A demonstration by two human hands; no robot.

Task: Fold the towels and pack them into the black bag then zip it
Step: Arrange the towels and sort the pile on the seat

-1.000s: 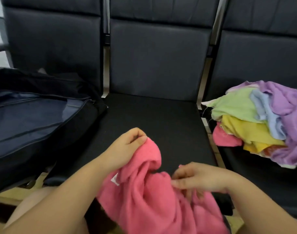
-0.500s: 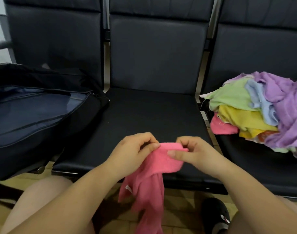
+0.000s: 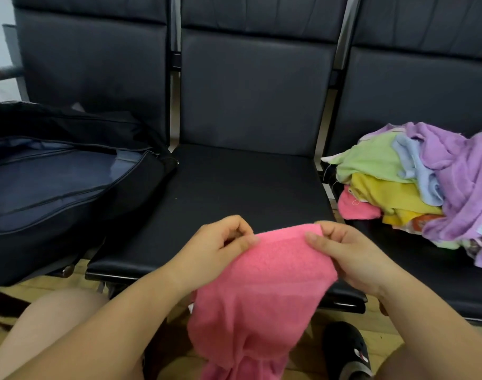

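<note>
Setting: I look down on a row of three dark padded seats (image 3: 234, 198) with upright backs; a pale tiled floor shows below the front edge.
Black bag: the black bag (image 3: 69, 187) lies on the left seat with its top unzipped and a bluish lining showing; I see no towel inside from this angle.
Towel pile: the loose towel pile (image 3: 415, 187) sits on the right seat, unfolded, in purple, green, yellow, light blue and pink.
Pink towel: the pink towel (image 3: 264, 286) hangs in front of the middle seat, its top edge stretched level between my hands and the rest drooping toward the floor.
Left hand: my left hand (image 3: 215, 250) pinches the left end of that top edge, thumb against curled fingers.
Right hand: my right hand (image 3: 352, 256) pinches the right end the same way.
Step in hand: I judge this to be the spreading of the first towel, ahead of any fold.
Next move: I reckon it calls for laying the towel flat on the middle seat or bringing the two corners together, with the hanging part untwisted first.
Shoe: a dark shoe (image 3: 349, 352) rests on the floor below my right wrist.
</note>
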